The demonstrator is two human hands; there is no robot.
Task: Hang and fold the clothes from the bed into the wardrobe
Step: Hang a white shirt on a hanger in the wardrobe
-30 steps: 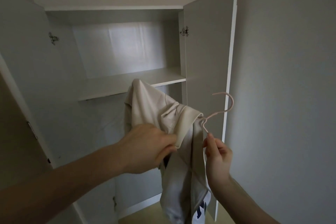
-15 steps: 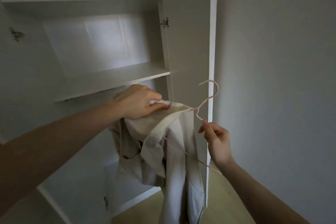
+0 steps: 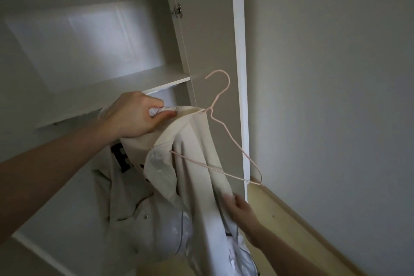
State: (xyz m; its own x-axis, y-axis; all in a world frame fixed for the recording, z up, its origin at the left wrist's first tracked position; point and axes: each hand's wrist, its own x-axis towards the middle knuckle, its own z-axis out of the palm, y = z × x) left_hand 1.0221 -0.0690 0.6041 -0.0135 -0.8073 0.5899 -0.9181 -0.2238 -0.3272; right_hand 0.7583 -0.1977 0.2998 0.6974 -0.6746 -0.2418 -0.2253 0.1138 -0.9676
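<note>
The left hand (image 3: pixel 136 116) is pinching the collar end of the cream jacket (image 3: pixel 197 177), thumb and fingers bunched on the fabric right beside the neck of the pink wire hanger (image 3: pixel 226 132). Half a second ago it was gripping there too, but the right hand was then pinching the hanger just under its hook; now the right hand (image 3: pixel 240 208) is lower down, below the hanger's bottom bar, fingers curling onto the jacket's hanging front edge, though blur is keeping me from telling how firmly it is gripping. The hanger is sitting tilted, its left shoulder tucked inside the jacket, its right shoulder and bottom bar bare and sticking out toward the wall (image 3: pixel 324 96). More of the jacket is showing than before: black lettering on the panel left of the hanger, and a snap button lower down.

The jacket is hanging in front of the wardrobe (image 3: pixel 94 36), just below the front edge of its shelf (image 3: pixel 116 94), not yet inside. The hook is pointing up in front of the open door (image 3: pixel 208 29), close to its surface. Right of the hanger, the door's white edge is standing between it and the wall, and a wooden floor strip (image 3: pixel 291 219) is running along the wall's foot.
</note>
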